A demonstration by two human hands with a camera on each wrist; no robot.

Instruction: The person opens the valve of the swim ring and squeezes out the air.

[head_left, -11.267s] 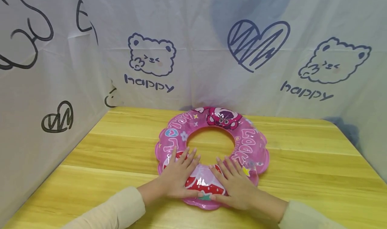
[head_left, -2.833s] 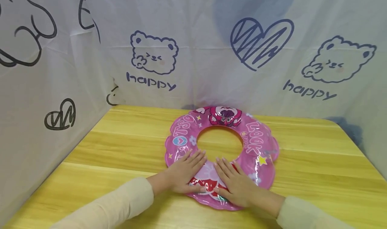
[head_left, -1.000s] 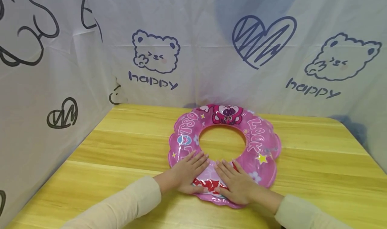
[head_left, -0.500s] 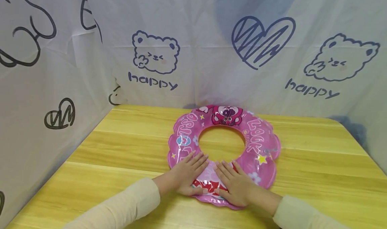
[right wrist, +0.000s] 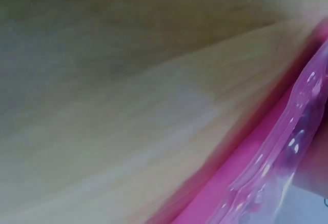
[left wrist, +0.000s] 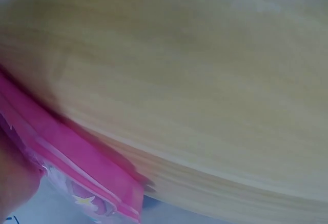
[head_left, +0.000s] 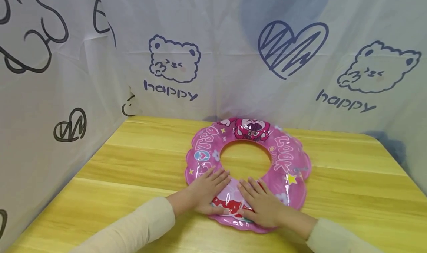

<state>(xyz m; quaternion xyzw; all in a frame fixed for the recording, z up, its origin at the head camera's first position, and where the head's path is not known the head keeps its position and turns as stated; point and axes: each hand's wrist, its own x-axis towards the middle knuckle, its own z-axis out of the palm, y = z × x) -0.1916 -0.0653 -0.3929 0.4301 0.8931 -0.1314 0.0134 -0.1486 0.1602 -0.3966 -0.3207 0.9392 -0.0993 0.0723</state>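
White printed cloth backdrop (head_left: pixel 230 15): upper frame.
Yellow wood-grain tabletop (head_left: pixel 110 164): lower frame.
Pink glossy inflatable ring (head_left: pixel 280 182): lower centre, on tabletop.
Left hand (head_left: pixel 207 192): unclenched, fingers extended, on ring's lower left.
Right hand (head_left: pixel 261 204): likewise, lower right.

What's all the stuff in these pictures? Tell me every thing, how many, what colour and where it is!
Ring: 1, pink with printed pictures and letters, on the table
Table: 1, yellow wood grain, under the ring
Cloth: can't tell how many pieces, whitish, behind and at the sides
Bear drawings: 2, blue, on the back cloth
"happy" words: 2, blue, one under each bear
Big heart: 1, blue, between the bears
Small heart: 1, black, on the left cloth
Sleeves: 2, cream, at the bottom
Left hand: 1, on the ring's near left
Right hand: 1, on the ring's near right
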